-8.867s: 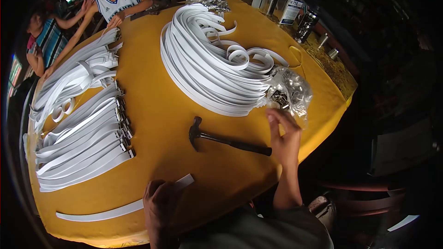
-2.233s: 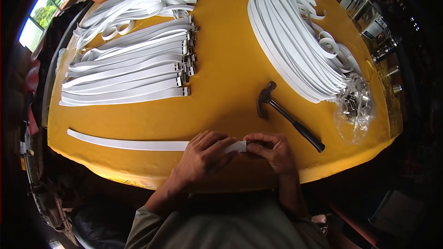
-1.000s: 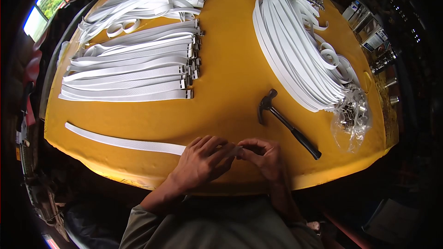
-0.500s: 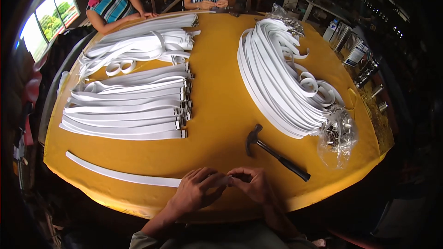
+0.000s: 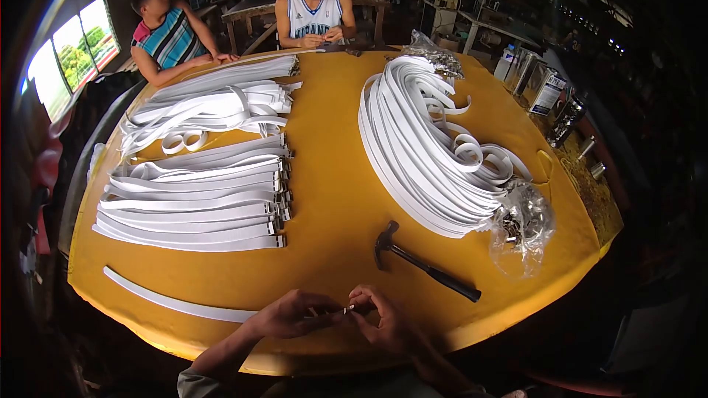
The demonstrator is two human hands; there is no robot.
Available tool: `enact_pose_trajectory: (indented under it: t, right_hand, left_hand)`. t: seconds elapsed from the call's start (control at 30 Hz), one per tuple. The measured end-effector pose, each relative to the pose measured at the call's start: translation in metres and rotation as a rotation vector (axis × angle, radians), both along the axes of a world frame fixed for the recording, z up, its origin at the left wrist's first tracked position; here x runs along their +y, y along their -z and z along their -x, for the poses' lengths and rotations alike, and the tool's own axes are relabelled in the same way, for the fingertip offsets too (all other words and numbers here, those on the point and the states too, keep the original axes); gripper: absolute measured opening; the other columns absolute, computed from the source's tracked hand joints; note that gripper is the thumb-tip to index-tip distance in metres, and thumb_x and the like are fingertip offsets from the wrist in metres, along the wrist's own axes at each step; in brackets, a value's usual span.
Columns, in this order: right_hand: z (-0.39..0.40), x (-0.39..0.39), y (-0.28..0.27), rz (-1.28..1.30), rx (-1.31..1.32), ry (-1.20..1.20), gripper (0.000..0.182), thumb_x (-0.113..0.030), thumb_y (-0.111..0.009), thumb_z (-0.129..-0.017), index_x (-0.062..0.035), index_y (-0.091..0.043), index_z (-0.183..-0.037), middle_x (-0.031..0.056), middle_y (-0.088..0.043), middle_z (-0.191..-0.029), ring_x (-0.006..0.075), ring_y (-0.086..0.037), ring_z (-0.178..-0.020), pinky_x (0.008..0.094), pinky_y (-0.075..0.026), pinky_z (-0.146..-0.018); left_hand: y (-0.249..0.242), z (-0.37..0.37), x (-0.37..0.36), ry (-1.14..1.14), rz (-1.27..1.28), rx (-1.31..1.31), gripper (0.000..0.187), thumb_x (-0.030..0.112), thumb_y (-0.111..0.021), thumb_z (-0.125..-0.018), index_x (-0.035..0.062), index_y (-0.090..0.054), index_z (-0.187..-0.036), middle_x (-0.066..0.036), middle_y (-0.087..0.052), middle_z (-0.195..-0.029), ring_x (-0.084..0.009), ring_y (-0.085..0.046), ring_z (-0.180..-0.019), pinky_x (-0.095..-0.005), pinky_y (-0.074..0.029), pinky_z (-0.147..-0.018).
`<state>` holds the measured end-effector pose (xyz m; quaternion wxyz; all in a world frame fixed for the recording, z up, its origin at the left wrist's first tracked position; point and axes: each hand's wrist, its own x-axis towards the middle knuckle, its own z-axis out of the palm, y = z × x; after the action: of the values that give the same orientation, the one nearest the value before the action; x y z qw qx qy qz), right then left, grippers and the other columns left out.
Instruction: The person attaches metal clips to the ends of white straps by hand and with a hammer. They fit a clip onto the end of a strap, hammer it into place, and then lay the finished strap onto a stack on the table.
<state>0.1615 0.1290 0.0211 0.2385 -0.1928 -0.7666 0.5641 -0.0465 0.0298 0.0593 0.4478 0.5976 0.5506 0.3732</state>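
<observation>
A single white strap [image 5: 177,302] lies along the near left of the yellow table, and its right end runs into my left hand [image 5: 291,315], whose fingers are closed on it. Just right of it, my right hand [image 5: 376,317] pinches a small shiny metal piece [image 5: 348,310] at the strap's end. The fingertips of both hands nearly meet there. Beyond my right hand a claw hammer [image 5: 424,262] with a black handle lies on the table, touched by neither hand.
Bundles of white straps with metal ends [image 5: 192,206] lie at the left of the yellow table [image 5: 324,177]. A curved strap pile [image 5: 413,147] and a plastic bag of metal pieces [image 5: 525,225] lie right. Two people [image 5: 173,37] [image 5: 318,11] are at the far edge.
The view has tilted up, so the table sits lower in the frame. My hands have shifted slightly, and the small metal piece now shows between them.
</observation>
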Motion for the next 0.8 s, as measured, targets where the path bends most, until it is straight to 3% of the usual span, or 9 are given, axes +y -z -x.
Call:
enact_pose_trajectory:
  t: [0.07, 0.13, 0.2, 0.3, 0.37, 0.47, 0.8]
  right_hand:
    - [-0.001, -0.001, -0.004, 0.003, 0.004, -0.021, 0.038, -0.003, -0.066, -0.092, -0.0031, -0.049, -0.127, 0.0145, -0.068, -0.102, 0.0251, -0.070, -0.095, 0.0357, -0.053, -0.087]
    - [0.001, -0.003, -0.005, 0.005, 0.008, -0.046, 0.037, -0.002, -0.065, -0.093, -0.0034, -0.047, -0.127, 0.0158, -0.068, -0.103, 0.0266, -0.069, -0.096, 0.0371, -0.053, -0.086]
    - [0.002, -0.006, -0.004, -0.020, -0.005, -0.032, 0.043, 0.001, -0.069, -0.089, -0.0045, -0.049, -0.125, 0.0113, -0.068, -0.097, 0.0183, -0.069, -0.090, 0.0333, -0.053, -0.083]
    - [0.002, -0.007, -0.011, -0.016, -0.035, -0.049, 0.043, 0.002, -0.068, -0.090, -0.0040, -0.046, -0.126, 0.0122, -0.068, -0.097, 0.0191, -0.069, -0.091, 0.0337, -0.053, -0.082]
    - [0.001, -0.007, -0.010, -0.039, -0.041, -0.059, 0.043, 0.002, -0.067, -0.090, -0.0039, -0.045, -0.126, 0.0126, -0.068, -0.097, 0.0194, -0.069, -0.091, 0.0337, -0.053, -0.081]
    - [0.002, -0.009, -0.013, -0.027, -0.053, -0.069, 0.043, 0.002, -0.067, -0.090, -0.0039, -0.044, -0.126, 0.0135, -0.068, -0.099, 0.0198, -0.069, -0.092, 0.0338, -0.053, -0.081]
    - [0.005, -0.014, -0.021, 0.208, -0.138, -0.058, 0.045, 0.003, -0.065, -0.091, -0.0030, -0.041, -0.128, 0.0142, -0.069, -0.103, 0.0197, -0.069, -0.099, 0.0346, -0.054, -0.086]
  left_hand:
    - [-0.008, 0.003, 0.001, -0.027, 0.182, -0.004, 0.016, 0.019, -0.066, -0.096, 0.0040, -0.071, -0.100, -0.007, -0.071, -0.085, -0.0157, -0.067, -0.078, -0.0326, -0.053, -0.067]
    - [0.002, 0.005, 0.004, 0.009, 0.096, 0.017, 0.017, 0.020, -0.065, -0.097, 0.0044, -0.071, -0.100, -0.007, -0.071, -0.086, -0.0153, -0.066, -0.078, -0.0326, -0.052, -0.066]
    - [0.005, 0.004, 0.004, 0.042, 0.008, 0.035, 0.017, 0.020, -0.065, -0.097, 0.0048, -0.071, -0.101, -0.007, -0.071, -0.087, -0.0148, -0.066, -0.078, -0.0325, -0.052, -0.065]
    - [0.001, 0.004, 0.005, 0.033, 0.055, 0.064, 0.017, 0.020, -0.064, -0.098, 0.0054, -0.071, -0.102, -0.007, -0.070, -0.087, -0.0159, -0.066, -0.075, -0.0321, -0.052, -0.064]
    - [0.001, 0.009, 0.007, 0.143, 0.072, 0.131, 0.020, 0.022, -0.062, -0.099, 0.0061, -0.070, -0.109, -0.008, -0.071, -0.091, -0.0185, -0.066, -0.085, -0.0325, -0.051, -0.075]
    - [0.002, 0.013, 0.009, 0.244, 0.023, 0.247, 0.022, 0.022, -0.061, -0.100, 0.0060, -0.067, -0.113, -0.010, -0.070, -0.095, -0.0221, -0.067, -0.087, -0.0336, -0.051, -0.075]
    - [-0.013, 0.004, 0.004, 0.234, -0.037, 0.196, 0.016, 0.014, -0.058, -0.099, 0.0030, -0.062, -0.111, -0.016, -0.069, -0.090, -0.0314, -0.068, -0.082, -0.0400, -0.052, -0.071]
